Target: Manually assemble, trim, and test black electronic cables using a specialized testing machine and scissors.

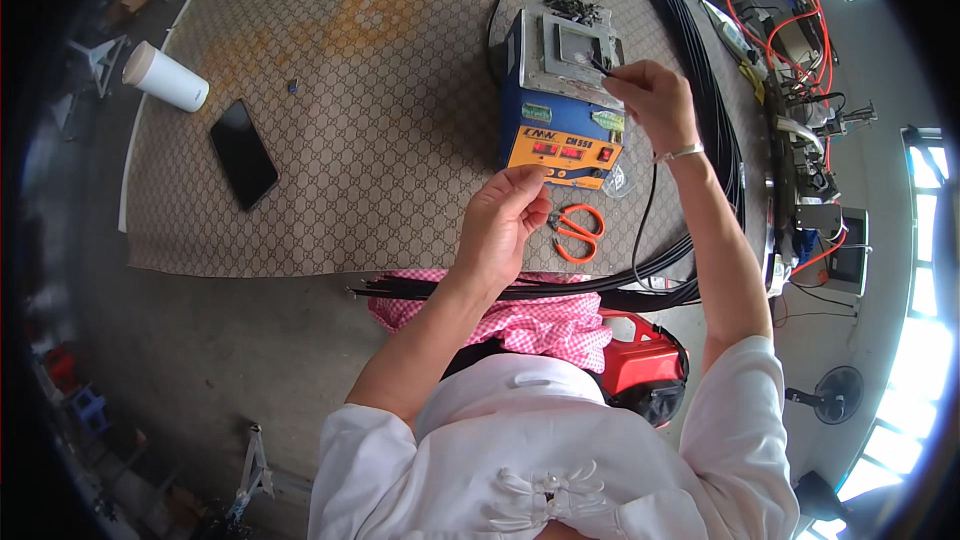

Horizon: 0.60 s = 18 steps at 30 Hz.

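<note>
The step in hand looks like holding the end of a black wire (601,68) at the top of a blue box (513,90). The box sits on the right half of the desk (380,205), back from the near edge. It has an orange front and a gray metal top (553,65) with a square frame on it. The wire's end is over that metal top, but I cannot tell if it touches. The next move seems to call for a steady hand and a light pinch, with skin kept off the metal in case it is hot.

The right hand (655,98) reaches far out, with its arm nearly straight. Its fingers point left, and its grip is a small pinch, thumb and finger closed on the wire.

The left hand (505,218) is in front of the box, low by its orange face. Its arm slants up from the near edge, and its fingers curl in. The thumb and first finger come close together, but I cannot tell if this grip has hold of anything.

Orange-handled cutters (579,234) lie near the left hand, between the box and the near edge. A big bundle of black cables (716,105) bends along the right edge. A phone (244,155) and a white cup (168,78) are near the left edge.
</note>
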Tool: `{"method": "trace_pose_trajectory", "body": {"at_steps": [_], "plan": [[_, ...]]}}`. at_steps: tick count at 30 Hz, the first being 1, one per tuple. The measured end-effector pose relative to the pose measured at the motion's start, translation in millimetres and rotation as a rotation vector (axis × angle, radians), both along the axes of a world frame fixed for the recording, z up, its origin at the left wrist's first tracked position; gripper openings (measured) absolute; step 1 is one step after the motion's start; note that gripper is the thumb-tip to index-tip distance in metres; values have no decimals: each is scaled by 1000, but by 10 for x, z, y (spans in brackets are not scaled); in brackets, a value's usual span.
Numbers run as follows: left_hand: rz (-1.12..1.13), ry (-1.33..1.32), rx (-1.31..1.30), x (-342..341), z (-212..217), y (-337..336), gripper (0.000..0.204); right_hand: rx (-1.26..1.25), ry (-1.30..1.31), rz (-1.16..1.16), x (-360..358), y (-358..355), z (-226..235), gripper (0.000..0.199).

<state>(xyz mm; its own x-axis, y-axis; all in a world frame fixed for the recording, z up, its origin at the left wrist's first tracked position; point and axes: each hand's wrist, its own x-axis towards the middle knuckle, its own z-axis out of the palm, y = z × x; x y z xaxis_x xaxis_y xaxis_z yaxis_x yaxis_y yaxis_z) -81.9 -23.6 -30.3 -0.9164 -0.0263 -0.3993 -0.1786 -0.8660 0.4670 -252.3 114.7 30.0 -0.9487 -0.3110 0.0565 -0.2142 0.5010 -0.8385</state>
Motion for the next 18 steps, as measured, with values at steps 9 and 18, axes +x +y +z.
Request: {"method": "trace_pose_trajectory", "body": {"at_steps": [9,18], "plan": [[110,191,-275,24,251,166,25,-790,-744,36,983,39,-70,9],[135,226,-204,167,306,286,17,-985,-767,101,1473,69,-333,5]]}}
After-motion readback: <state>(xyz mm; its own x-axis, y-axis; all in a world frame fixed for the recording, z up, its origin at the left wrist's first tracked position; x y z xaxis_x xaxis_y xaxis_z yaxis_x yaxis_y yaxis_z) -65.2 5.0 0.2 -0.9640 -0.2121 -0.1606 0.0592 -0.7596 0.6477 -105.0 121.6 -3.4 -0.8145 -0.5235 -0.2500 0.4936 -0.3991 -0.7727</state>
